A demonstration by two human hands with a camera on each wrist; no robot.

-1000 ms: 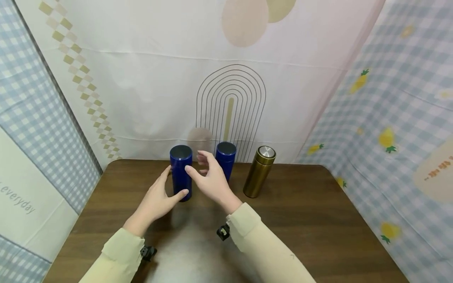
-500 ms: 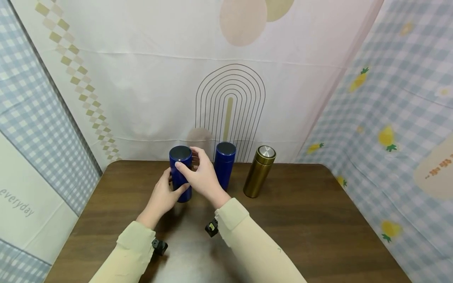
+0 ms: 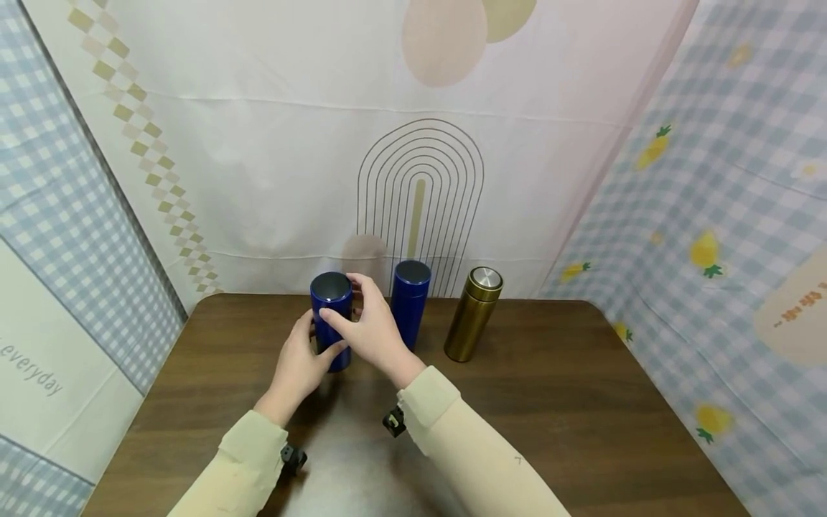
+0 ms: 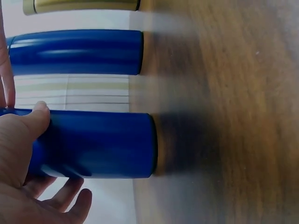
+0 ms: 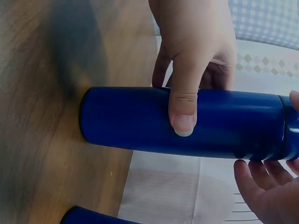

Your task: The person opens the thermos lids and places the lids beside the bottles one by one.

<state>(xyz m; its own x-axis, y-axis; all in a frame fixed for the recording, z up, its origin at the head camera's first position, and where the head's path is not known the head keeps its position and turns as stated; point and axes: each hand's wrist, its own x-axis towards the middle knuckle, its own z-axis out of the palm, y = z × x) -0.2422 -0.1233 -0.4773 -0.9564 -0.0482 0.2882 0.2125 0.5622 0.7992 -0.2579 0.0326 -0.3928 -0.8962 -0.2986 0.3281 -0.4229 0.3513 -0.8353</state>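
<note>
A dark blue thermos flask (image 3: 327, 329) with a black-topped lid (image 3: 332, 286) stands upright near the table's back edge, on the left. My left hand (image 3: 298, 366) grips its body from the left, thumb across the front; the left wrist view shows the fingers behind the flask (image 4: 98, 144). At the upper end my right hand (image 3: 375, 330) holds the lid between thumb and fingers. In the right wrist view those fingers (image 5: 250, 175) lie under the seam of the lid. Part of the flask is hidden by both hands.
A second blue thermos flask (image 3: 410, 301) stands just right of my right hand, and a gold thermos flask (image 3: 474, 314) with a silver-topped lid farther right. Behind the brown wooden table (image 3: 549, 402) hangs a patterned white cloth (image 3: 278, 179).
My right hand has come left from beside the flask and taken hold of its lid. My left hand has moved slightly right and now wraps closer round the body.
</note>
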